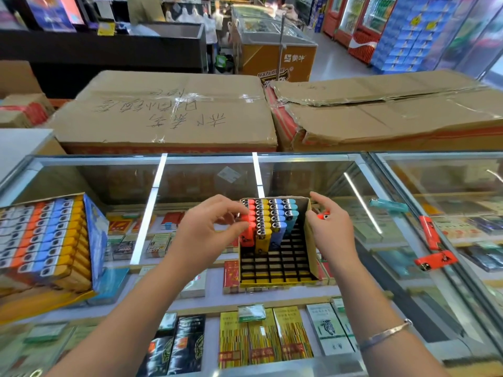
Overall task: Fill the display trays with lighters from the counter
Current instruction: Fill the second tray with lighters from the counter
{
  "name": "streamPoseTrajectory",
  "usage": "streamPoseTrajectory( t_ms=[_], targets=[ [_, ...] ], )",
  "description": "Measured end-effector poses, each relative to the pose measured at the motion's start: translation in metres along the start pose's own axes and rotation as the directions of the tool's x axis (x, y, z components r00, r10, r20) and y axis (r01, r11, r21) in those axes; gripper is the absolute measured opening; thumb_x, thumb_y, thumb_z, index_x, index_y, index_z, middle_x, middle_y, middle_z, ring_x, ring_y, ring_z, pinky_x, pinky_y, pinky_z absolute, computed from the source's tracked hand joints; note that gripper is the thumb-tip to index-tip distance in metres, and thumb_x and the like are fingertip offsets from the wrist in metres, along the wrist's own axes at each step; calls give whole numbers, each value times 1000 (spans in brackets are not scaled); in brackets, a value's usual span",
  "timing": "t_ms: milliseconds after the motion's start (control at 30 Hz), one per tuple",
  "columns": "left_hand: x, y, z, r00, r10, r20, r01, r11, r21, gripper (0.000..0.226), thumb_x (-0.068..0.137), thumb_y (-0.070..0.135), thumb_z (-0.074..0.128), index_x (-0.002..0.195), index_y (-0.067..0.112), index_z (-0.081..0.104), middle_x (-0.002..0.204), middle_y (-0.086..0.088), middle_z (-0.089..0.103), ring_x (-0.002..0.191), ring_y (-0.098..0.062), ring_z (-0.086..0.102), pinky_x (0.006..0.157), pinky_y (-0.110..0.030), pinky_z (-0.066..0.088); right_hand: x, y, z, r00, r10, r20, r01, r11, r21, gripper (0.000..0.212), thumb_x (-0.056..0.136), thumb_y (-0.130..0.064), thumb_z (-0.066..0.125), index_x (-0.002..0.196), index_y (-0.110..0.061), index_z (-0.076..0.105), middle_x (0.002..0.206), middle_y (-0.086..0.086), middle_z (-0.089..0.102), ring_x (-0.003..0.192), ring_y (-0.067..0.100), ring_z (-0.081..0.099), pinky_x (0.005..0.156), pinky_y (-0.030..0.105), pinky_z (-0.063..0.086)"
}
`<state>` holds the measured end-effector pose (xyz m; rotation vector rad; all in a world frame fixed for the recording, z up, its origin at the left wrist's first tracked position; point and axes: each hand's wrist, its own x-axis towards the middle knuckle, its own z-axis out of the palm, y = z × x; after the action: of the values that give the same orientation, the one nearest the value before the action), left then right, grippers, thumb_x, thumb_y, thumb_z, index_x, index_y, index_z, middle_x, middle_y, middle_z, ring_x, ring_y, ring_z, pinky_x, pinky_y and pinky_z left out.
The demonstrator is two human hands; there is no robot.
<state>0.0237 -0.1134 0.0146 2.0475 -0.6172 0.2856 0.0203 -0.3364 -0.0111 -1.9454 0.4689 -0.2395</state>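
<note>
We're mid-fill: left hand (217, 221) pinches a red lighter (246, 227) into the grid tray (283, 278); right hand (330, 227), at the tray's right wall, grips another orange lighter (323, 215). Next: seat it.

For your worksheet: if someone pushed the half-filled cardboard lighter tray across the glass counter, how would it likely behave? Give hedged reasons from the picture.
The half-filled cardboard lighter tray would probably slide easily, since it sits on the smooth glass counter. It may feel back-heavy, as the upright lighters fill only its far rows. Its thin cardboard walls look likely to flex under a hard push.
</note>
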Motion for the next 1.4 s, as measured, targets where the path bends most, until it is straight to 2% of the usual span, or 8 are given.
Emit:
streamPoseTrajectory(
  t_ms=[67,200,433,733,833,933,1233,1400],
  targets=[
    [-3,-1,6,996,71,48,-76,991,112,19,78,13,73,95,20,70,90,13,61,77,-6,59,68,-23,53,0,0,1,1000,-18,-8,18,1000,-15,39,87,-18,51,119,-38,58,70,-17,46,61,4,41,55,27,34],
    [-10,-1,15,979,182,90,-201,939,280,21,77,10,74,97,12,70,92,4,65,78,-13,63,62,-32,57,-2,-4,0,1000,-9,-4,9,1000,-30,34,87,-16,50,114,-32,62,83,-14,63,73,7,58,63,36,53],
    [-10,-4,17,947,301,115,-320,843,433,20,71,10,79,89,9,73,86,-5,66,78,-21,63,54,-32,55,-3,-5,-1,1000,-13,2,13,998,-63,31,88,-16,49,110,-31,64,91,-12,66,82,6,60,70,39,56],
    [-25,-19,23,945,326,18,-295,829,476,29,89,26,52,103,11,71,92,-6,65,82,-17,58,56,-29,53,-5,-7,-5,1000,-20,7,20,998,-60,15,89,-21,54,96,-28,66,84,-11,62,83,11,59,60,32,49],
    [-30,-20,25,961,277,-1,-248,861,445,34,89,29,49,110,12,69,98,-7,64,87,-16,55,60,-31,55,-11,-8,-11,995,9,-104,-7,1000,22,19,89,-30,55,76,-17,61,71,0,62,64,18,57,59,43,52],
    [-29,-14,27,975,218,-43,-187,909,374,37,89,31,49,116,12,65,103,-6,62,93,-12,51,62,-36,55,-16,-13,-21,983,82,-167,-41,971,238,35,93,-41,50,74,-12,56,64,2,65,41,15,52,38,29,43],
    [-7,25,41,947,321,-33,-301,916,266,38,85,35,57,116,14,64,98,-3,66,93,-13,55,70,-31,53,-25,-35,-17,934,258,249,-356,588,726,29,91,-38,57,80,-12,49,49,0,53,41,11,46,42,23,43],
    [-4,30,43,945,325,-19,-314,924,219,36,86,29,57,120,17,61,95,-1,67,84,-17,60,63,-36,54,-31,-35,-6,909,212,360,-412,598,687,30,89,-37,59,89,-7,51,51,2,49,39,10,45,41,21,41]
  ],
)
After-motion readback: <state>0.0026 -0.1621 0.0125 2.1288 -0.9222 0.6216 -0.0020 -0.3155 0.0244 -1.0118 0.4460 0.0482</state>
